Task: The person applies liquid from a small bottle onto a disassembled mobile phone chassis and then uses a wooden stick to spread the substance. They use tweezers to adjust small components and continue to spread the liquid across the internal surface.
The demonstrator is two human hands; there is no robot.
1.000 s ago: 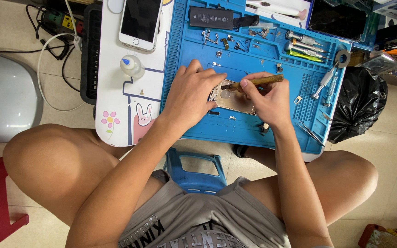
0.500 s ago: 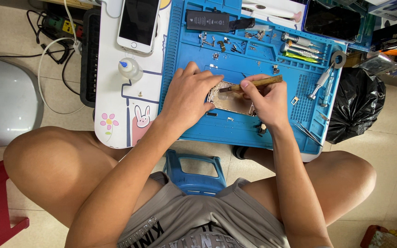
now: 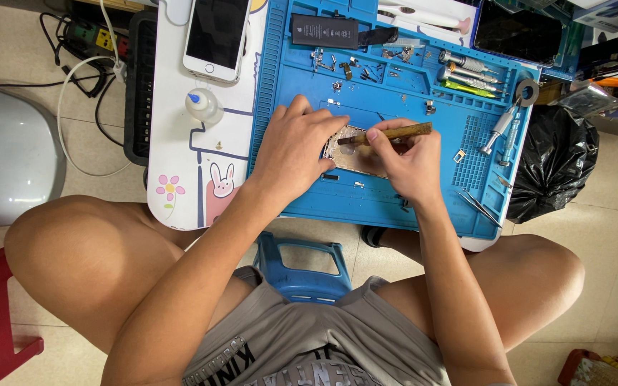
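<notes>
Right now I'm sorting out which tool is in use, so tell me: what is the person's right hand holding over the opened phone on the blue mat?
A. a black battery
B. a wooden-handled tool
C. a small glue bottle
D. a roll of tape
B: the right hand grips a wooden-handled tool with its tip over the opened phone, which the left hand steadies on the blue mat.

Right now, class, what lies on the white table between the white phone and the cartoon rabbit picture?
In the head view, a small clear glue bottle with a blue tip stands between the white phone and the rabbit picture.
</notes>
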